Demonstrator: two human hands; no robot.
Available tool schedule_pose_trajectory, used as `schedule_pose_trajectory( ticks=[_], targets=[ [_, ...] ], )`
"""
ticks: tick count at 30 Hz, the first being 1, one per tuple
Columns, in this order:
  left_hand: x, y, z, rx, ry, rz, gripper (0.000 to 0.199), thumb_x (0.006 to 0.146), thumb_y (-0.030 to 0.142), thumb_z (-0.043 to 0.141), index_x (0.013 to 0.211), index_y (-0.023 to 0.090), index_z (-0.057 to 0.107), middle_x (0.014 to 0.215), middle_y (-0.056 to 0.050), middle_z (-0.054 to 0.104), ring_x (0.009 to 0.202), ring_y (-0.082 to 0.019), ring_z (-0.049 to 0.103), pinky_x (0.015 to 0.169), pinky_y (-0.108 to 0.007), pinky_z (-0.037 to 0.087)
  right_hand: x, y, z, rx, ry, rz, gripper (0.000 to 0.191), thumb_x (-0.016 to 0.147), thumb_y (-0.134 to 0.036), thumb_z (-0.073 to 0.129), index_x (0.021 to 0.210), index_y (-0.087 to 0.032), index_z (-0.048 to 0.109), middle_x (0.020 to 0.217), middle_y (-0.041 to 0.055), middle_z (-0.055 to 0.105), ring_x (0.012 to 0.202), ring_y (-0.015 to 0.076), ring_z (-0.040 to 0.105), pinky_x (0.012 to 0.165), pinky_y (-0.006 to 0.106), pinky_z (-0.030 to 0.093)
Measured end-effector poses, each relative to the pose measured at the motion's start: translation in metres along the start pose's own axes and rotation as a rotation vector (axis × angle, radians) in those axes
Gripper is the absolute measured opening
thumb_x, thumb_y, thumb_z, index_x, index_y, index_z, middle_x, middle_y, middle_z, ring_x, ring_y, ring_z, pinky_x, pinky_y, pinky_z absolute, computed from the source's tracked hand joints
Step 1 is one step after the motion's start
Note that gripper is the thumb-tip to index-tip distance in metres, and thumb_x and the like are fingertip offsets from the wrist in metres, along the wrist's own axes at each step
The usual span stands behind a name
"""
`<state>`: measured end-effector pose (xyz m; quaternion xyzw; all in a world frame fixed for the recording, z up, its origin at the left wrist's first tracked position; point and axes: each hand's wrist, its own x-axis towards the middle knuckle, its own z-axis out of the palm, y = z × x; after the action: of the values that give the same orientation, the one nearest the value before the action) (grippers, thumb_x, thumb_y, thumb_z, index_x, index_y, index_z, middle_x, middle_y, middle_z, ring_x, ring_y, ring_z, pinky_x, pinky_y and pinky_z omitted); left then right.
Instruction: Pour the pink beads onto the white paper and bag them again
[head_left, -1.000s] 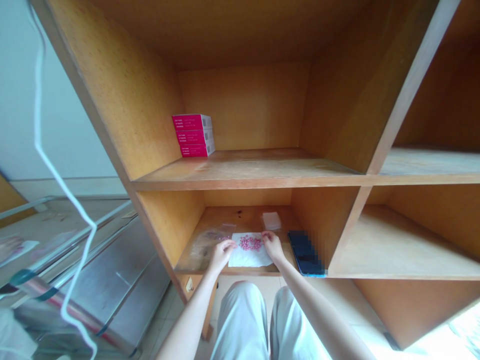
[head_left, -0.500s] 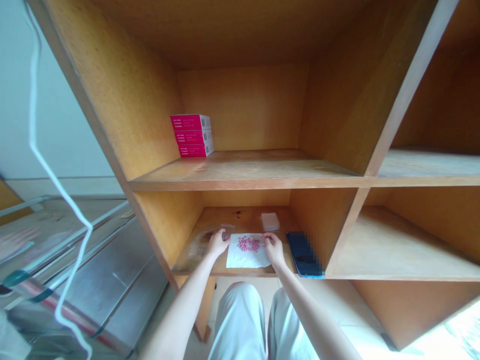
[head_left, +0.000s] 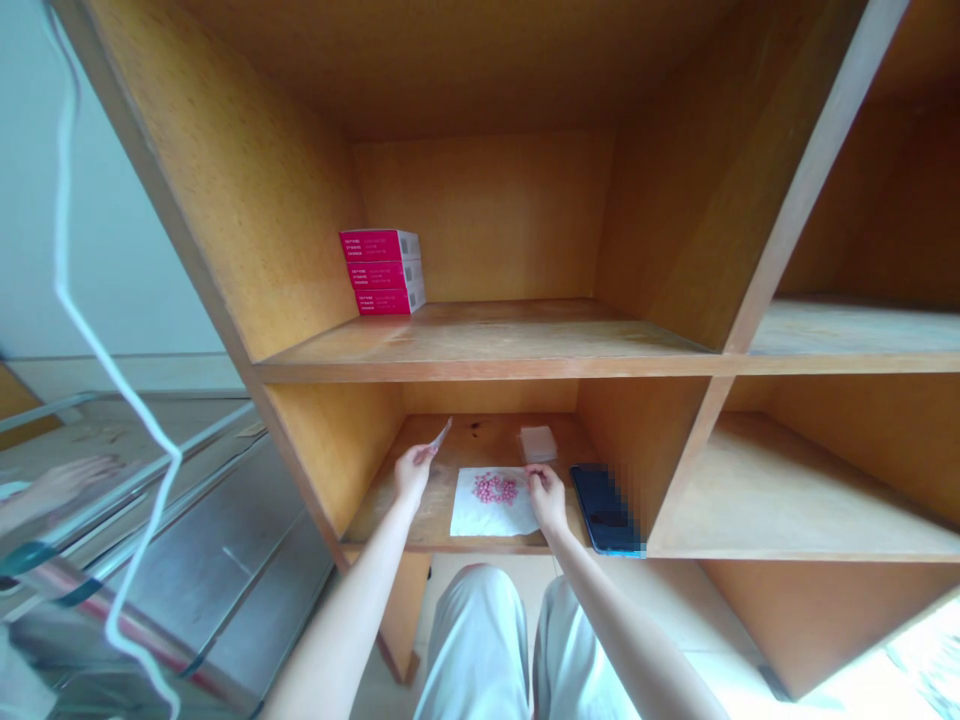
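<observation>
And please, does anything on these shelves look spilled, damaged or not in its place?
No clear spill or damage: the small pink-red pieces lie loose, but seemingly all on the white sheet, and the pink boxes stand stacked. Only the dark flat device looks odd, its right side blocky, probably an image fault.

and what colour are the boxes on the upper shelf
The boxes are deep pink with white print and whitish ends, best seen in the head view.

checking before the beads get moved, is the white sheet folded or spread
Spread: the white sheet lies flat, with the pink beads on top and the right hand at its edge.
</observation>
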<state>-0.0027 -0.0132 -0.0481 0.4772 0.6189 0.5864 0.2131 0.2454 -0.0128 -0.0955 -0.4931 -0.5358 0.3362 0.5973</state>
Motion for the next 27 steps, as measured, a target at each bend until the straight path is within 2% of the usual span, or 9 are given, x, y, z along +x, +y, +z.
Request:
schedule_pose_trajectory(
  ticks=[3,6,9,12,14,17,22,25,27],
  targets=[
    [-0.004,0.013,-0.01,-0.29,-0.064,-0.039,0.032,0.065,0.041,0.062,0.079,0.012,0.061,0.075,-0.007,0.066,0.071,-0.017,0.061,0.073,-0.03,0.045,0.001,-0.007,0.001,0.027,0.001,-0.031,0.02,0.07,-0.024,0.04,0.077,-0.017,0.058,0.079,0.0075,0.063,0.076,0.0203,0.058,0.071,0.031,0.044],
    [-0.009,0.025,-0.018,-0.516,-0.155,-0.129,0.035,0.064,0.039,0.066,0.083,0.011,0.059,0.08,-0.008,0.066,0.073,-0.016,0.062,0.075,-0.032,0.046,0.004,-0.021,0.01,0.08,-0.028,-0.042,0.02,0.07,-0.024,0.042,0.081,-0.017,0.057,0.082,0.0074,0.062,0.079,0.0199,0.058,0.074,0.032,0.044],
    [-0.015,0.033,-0.02,-0.594,-0.224,-0.203,0.034,0.065,0.038,0.066,0.085,0.011,0.058,0.081,-0.009,0.066,0.077,-0.018,0.063,0.077,-0.034,0.048,0.009,-0.044,0.024,0.14,-0.108,-0.029,0.022,0.071,-0.027,0.047,0.088,-0.018,0.057,0.087,0.0073,0.063,0.081,0.0191,0.058,0.076,0.032,0.045],
    [-0.022,0.037,-0.017,-0.621,-0.305,-0.222,0.032,0.067,0.036,0.065,0.085,0.011,0.058,0.081,-0.01,0.066,0.077,-0.019,0.063,0.077,-0.035,0.048,0.012,-0.07,0.038,0.213,-0.205,0.018,0.03,0.069,-0.033,0.055,0.095,-0.018,0.057,0.098,0.0087,0.062,0.086,0.0191,0.058,0.077,0.031,0.045],
    [-0.026,0.037,-0.015,-0.636,-0.33,-0.231,0.03,0.069,0.035,0.065,0.086,0.011,0.058,0.081,-0.01,0.066,0.076,-0.018,0.063,0.076,-0.035,0.049,0.013,-0.085,0.044,0.278,-0.295,0.082,0.031,0.067,-0.036,0.058,0.092,-0.018,0.059,0.094,0.0079,0.063,0.084,0.0184,0.059,0.074,0.029,0.045],
    [-0.031,0.036,-0.014,-0.64,-0.334,-0.261,0.026,0.07,0.033,0.064,0.085,0.011,0.059,0.078,-0.009,0.066,0.072,-0.016,0.063,0.073,-0.032,0.05,0.011,-0.095,0.048,0.332,-0.415,0.141,0.024,0.066,-0.036,0.058,0.078,-0.016,0.061,0.072,0.0038,0.064,0.067,0.0155,0.059,0.063,0.027,0.045],
    [-0.037,0.034,-0.017,-0.612,-0.317,-0.318,0.028,0.069,0.03,0.064,0.09,0.013,0.055,0.08,-0.009,0.065,0.066,-0.015,0.062,0.063,-0.029,0.051,0.004,-0.089,0.052,0.29,-0.412,0.166,0.02,0.062,-0.034,0.06,0.068,-0.015,0.061,0.057,-0.0005,0.058,0.049,0.0103,0.051,0.047,0.021,0.038],
    [-0.042,0.029,-0.016,-0.52,-0.221,-0.316,0.037,0.063,0.024,0.067,0.096,0.019,0.049,0.095,-0.007,0.062,0.067,-0.013,0.062,0.055,-0.024,0.047,-0.005,-0.084,0.056,0.251,-0.459,0.261,0.021,0.063,-0.035,0.058,0.068,-0.015,0.06,0.046,-0.0034,0.051,0.038,0.0077,0.041,0.038,0.02,0.03],
    [-0.044,0.023,-0.014,-0.439,-0.151,-0.288,0.038,0.059,0.019,0.066,0.093,0.021,0.048,0.103,-0.005,0.059,0.067,-0.01,0.06,0.052,-0.019,0.043,-0.011,-0.082,0.059,0.253,-0.461,0.305,0.018,0.062,-0.032,0.06,0.068,-0.015,0.058,0.045,-0.0038,0.05,0.037,0.0075,0.041,0.037,0.02,0.029]
  ],
)
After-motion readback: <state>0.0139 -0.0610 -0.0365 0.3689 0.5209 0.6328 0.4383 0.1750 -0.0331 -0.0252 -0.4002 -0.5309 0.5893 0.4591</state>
